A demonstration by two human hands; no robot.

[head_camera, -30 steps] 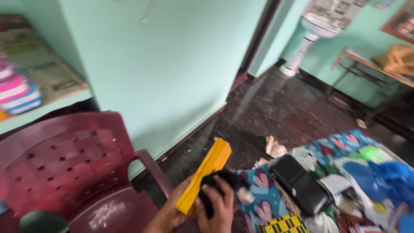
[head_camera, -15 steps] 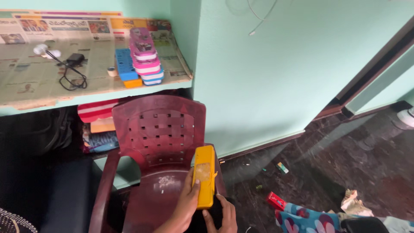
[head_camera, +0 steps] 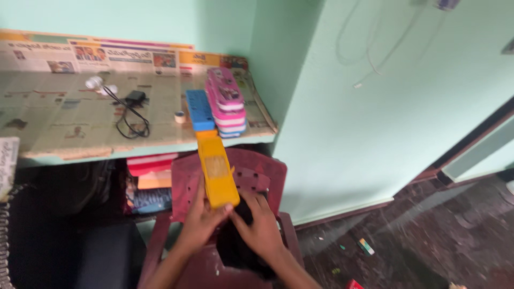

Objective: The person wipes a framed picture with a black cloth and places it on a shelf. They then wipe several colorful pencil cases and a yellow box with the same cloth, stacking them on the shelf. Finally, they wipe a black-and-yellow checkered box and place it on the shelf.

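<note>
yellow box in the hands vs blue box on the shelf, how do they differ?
Colour: the yellow box is plain yellow with a worn pale patch on top; the blue box is blue with rows of small pale dots.
Support: the yellow box is held up by the left hand and right hand over the maroon chair; the blue box lies flat on the newspaper-lined shelf.
Both are long, narrow and rectangular.

shelf (head_camera: 64, 152) w/ newspaper (head_camera: 59, 115), pencil boxes (head_camera: 226, 101), charger (head_camera: 135, 98)
</note>
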